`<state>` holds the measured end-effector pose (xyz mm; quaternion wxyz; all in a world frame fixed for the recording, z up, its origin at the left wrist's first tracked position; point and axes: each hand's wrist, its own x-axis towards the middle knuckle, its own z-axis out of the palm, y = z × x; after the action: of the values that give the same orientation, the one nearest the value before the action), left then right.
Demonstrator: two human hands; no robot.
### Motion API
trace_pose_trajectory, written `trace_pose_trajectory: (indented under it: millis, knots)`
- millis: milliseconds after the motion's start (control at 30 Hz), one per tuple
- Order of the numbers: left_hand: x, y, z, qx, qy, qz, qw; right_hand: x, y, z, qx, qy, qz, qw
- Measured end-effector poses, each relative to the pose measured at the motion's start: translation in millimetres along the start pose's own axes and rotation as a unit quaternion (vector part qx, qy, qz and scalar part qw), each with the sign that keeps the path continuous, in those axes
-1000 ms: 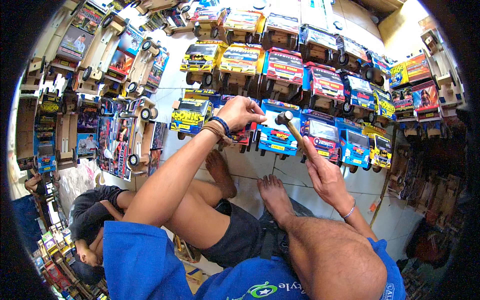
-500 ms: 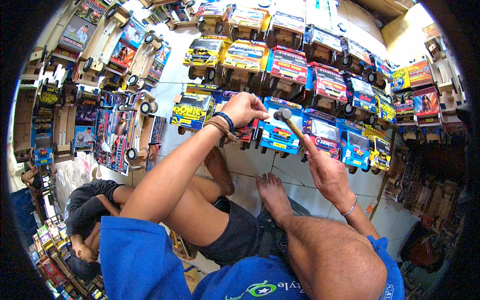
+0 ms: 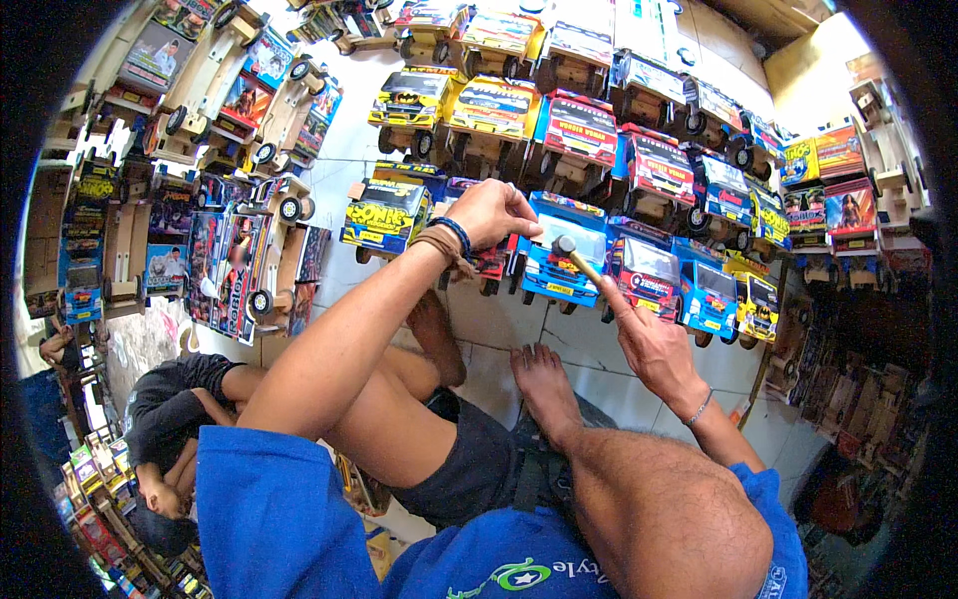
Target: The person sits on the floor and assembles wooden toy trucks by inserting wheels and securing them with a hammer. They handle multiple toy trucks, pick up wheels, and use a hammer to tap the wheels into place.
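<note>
A blue toy truck (image 3: 562, 277) with a pale windshield stands in the nearest row, facing me. My left hand (image 3: 487, 217) is at its upper left corner, thumb and fingertips pinched together; anything between them is too small to make out. In my right hand (image 3: 654, 347) is a hammer (image 3: 587, 268), gripped by its wooden handle with the forefinger stretched along it. The metal hammer head is over the truck's windshield, just right of my left fingertips; whether it touches cannot be told. A red toy truck (image 3: 489, 262) is partly hidden beneath my left hand.
More toy trucks stand in rows ahead, among them a yellow one (image 3: 383, 218) and a dark red one (image 3: 644, 270). Toy trucks lie stacked at the left (image 3: 235, 275) and right (image 3: 833, 205). A person in dark clothes (image 3: 170, 409) is at the lower left. My bare foot (image 3: 549, 389) rests on the tiles.
The hammer head has come down a little toward the blue truck's front, and my right hand has shifted slightly lower. My left hand stays pinched in nearly the same place.
</note>
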<state>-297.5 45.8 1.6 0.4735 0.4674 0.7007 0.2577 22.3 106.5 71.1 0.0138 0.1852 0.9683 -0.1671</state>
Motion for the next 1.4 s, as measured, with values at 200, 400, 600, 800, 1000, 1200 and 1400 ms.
trace_pose_trajectory:
  millis: [200,400,600,800,1000,1200,1400]
  knots:
    - [2.6,-2.1,0.5,-0.018,-0.006,-0.004,1.0,-3.3,1.8,9.6,0.017,0.113,-0.025,0.993]
    - [1.5,-0.3,-0.8,0.006,-0.009,0.006,1.0,-0.6,-1.9,20.0,0.061,0.106,0.028,0.992]
    - [0.5,1.1,-3.2,-0.005,-0.028,0.001,1.0,-4.8,1.0,15.8,0.017,0.112,-0.038,0.993]
    - [-2.9,14.3,-17.0,-0.026,0.015,-0.042,0.999,-1.0,-3.3,23.6,0.164,0.169,0.01,0.972]
    - [-4.7,44.1,-29.4,-0.243,0.057,-0.056,0.967,-20.5,-0.3,25.4,0.328,0.209,0.202,0.899]
    - [-1.7,84.6,22.7,-0.377,-0.086,0.028,0.922,-34.7,-5.7,27.7,0.431,0.221,0.312,0.817]
    - [11.5,114.6,70.2,-0.386,-0.145,0.036,0.91,-27.7,-15.5,22.6,0.493,0.254,0.32,0.768]
